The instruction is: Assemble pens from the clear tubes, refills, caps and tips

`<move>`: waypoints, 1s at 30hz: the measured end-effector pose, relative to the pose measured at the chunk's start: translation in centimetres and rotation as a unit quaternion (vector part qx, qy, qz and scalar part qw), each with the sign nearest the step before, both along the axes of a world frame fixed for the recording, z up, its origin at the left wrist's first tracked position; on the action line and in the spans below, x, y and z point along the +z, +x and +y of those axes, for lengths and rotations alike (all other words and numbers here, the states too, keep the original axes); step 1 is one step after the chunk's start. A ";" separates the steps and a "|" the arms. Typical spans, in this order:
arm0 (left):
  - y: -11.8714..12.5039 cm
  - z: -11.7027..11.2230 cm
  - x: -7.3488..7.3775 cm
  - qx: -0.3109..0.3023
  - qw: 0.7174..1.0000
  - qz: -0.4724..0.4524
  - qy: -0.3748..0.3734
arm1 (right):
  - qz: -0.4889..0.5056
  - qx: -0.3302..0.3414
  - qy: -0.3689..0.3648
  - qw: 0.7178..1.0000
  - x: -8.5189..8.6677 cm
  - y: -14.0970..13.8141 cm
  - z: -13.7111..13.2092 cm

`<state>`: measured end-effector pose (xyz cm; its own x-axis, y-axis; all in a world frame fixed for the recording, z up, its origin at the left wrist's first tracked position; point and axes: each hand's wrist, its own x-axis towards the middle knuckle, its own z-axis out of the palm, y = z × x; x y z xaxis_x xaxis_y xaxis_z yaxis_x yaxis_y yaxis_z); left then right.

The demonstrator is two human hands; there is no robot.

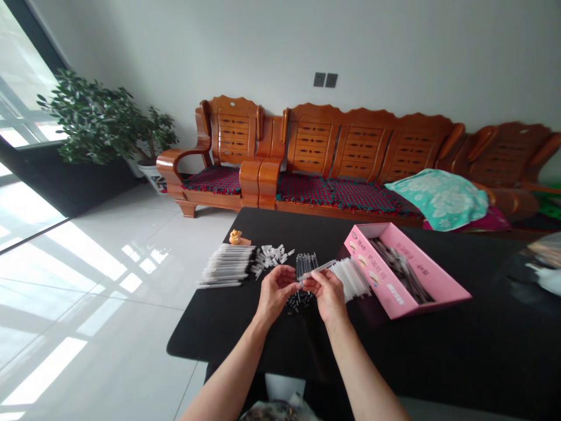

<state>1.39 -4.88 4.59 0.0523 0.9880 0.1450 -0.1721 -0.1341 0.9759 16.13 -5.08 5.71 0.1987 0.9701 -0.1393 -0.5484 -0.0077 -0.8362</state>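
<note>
Over the black table, my right hand [326,291] is closed around a pale, see-through pen barrel [325,266] that slants up to the right. My left hand [279,290] pinches at the barrel's lower left end; whatever small part sits between its fingertips is hidden. Just beyond the hands lies a row of dark pen refills [307,261]. Small black pen parts [298,302] are heaped below the fingers. White pen barrels [350,279] lie side by side right of my right hand. Loose white pen caps [272,255] are scattered past my left hand, beside a stack of white pens [228,265].
A pink box [405,292] with dark, thin pieces inside stands on the table [438,356] at the right. A small yellow figurine [235,237] sits near the far left corner. Behind are a wooden sofa [359,143] and a potted plant [105,120].
</note>
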 end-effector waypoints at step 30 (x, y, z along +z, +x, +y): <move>-0.1 0.2 -0.6 -0.020 0.997 -0.010 -0.068 | -0.002 -0.006 -0.006 1.000 -0.3 -0.2 -0.1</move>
<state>1.34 -4.69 3.98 0.0903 0.9959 0.0102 -0.1946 0.0076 0.9809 15.94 -5.13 5.41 0.2107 0.9659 -0.1505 -0.5445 -0.0119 -0.8387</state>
